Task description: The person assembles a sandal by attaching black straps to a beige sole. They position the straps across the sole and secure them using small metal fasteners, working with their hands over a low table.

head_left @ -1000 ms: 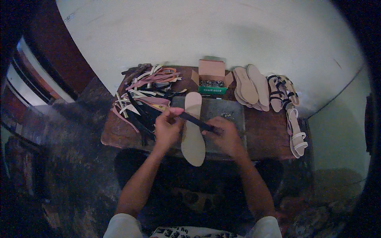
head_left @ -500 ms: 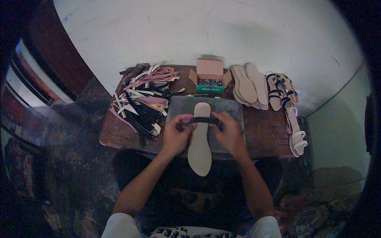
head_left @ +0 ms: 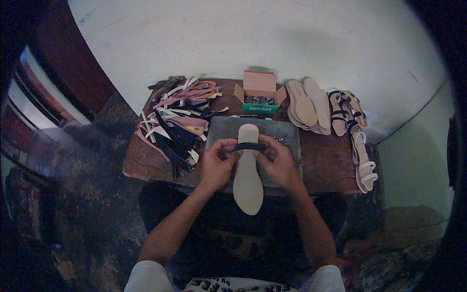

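A beige sandal sole lies lengthwise between my hands, its narrow heel end over a dark grey slab and its wide end jutting toward me past the table edge. Across the heel part arches a black strap. My left hand is closed on the strap's left end, thumb at the sole's edge. On the other side my right hand pinches the strap's right end, its thumb on the sole just below the strap. How the strap ends meet the sole's underside is hidden.
A heap of cut straps covers the left of the wooden table. At the back stands an open green box of small nails. Several loose soles, black-strapped sandals and a white-strapped sandal lie right. Tiny bits rest on the slab.
My right thumb has come inward onto the sole below the strap. The sole's wide end has shifted slightly right, and the strap has turned a little.
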`<move>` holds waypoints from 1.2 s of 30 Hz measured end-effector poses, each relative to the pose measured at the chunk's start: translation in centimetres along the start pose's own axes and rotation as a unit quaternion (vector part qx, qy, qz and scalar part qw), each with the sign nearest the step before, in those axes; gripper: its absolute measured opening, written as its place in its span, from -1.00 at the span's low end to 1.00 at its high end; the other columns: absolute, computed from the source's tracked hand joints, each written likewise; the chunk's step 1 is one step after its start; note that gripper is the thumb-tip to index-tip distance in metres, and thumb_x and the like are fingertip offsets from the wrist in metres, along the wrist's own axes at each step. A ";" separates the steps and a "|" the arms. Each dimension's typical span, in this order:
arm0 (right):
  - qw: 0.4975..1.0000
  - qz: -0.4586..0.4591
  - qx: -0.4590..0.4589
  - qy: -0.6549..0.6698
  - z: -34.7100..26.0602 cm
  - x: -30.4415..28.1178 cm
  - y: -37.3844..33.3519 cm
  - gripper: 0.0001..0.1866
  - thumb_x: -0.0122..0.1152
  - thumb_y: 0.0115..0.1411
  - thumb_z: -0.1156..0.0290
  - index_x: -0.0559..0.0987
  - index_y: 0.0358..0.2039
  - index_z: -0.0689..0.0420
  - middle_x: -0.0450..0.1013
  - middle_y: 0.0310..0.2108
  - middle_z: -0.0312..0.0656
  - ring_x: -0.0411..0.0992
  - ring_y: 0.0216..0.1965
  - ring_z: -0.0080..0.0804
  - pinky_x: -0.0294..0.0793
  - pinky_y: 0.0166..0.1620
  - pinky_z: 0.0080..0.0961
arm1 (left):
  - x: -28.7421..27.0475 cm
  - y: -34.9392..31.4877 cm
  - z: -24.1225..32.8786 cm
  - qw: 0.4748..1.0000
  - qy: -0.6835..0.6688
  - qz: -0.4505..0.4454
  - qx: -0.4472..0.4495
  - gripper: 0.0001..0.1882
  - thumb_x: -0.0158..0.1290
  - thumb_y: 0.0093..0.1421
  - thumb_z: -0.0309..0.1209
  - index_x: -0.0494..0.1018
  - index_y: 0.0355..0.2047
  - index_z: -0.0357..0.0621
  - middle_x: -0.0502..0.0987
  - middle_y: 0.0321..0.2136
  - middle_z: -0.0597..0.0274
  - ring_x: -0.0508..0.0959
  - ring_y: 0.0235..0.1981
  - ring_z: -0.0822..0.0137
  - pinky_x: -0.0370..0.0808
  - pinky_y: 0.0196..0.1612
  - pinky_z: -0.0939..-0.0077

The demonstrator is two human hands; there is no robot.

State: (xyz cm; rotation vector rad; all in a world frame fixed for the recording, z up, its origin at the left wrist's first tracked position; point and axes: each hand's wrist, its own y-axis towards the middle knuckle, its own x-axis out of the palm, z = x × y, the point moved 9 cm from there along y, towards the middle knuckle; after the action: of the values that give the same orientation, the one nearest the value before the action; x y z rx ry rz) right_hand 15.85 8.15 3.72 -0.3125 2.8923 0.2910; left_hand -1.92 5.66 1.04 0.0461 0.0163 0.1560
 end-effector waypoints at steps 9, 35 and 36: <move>0.999 -0.015 0.038 0.013 0.8 -0.6 0.4 -0.76 0.23 0.21 0.52 0.59 -0.12 0.33 0.59 -0.31 -0.15 0.52 -0.34 -0.52 0.55 -0.25 -0.50 | 0.5 -0.3 -1.1 0.983 -0.098 -0.053 -0.143 -0.56 0.27 0.12 -0.49 0.46 0.02 -0.26 0.60 -0.15 0.13 0.59 -0.26 0.43 0.53 -0.21 0.55; 0.996 -0.014 0.078 0.046 0.9 -0.1 0.0 -0.75 0.24 0.18 0.51 0.60 -0.14 0.36 0.60 -0.35 -0.12 0.55 -0.36 -0.48 0.56 -0.28 -0.49 | 0.7 -0.3 -1.2 0.979 -0.100 -0.112 -0.139 -0.51 0.10 0.27 -0.50 0.31 0.21 -0.30 0.60 -0.14 0.14 0.58 -0.18 0.43 0.54 -0.10 0.56; 0.995 -0.011 0.080 0.051 1.0 -0.2 0.0 -0.75 0.25 0.18 0.51 0.60 -0.14 0.36 0.60 -0.36 -0.12 0.55 -0.36 -0.47 0.56 -0.28 -0.48 | 0.9 -0.4 -1.2 0.977 -0.114 -0.109 -0.147 -0.51 0.09 0.28 -0.51 0.31 0.21 -0.31 0.60 -0.14 0.15 0.59 -0.19 0.43 0.54 -0.10 0.56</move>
State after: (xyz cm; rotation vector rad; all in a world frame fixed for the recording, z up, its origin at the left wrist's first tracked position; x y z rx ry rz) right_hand 16.24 8.38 2.81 -0.3402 2.9856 0.0394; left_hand -1.00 5.44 -0.20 -0.2328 -0.2309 -0.0674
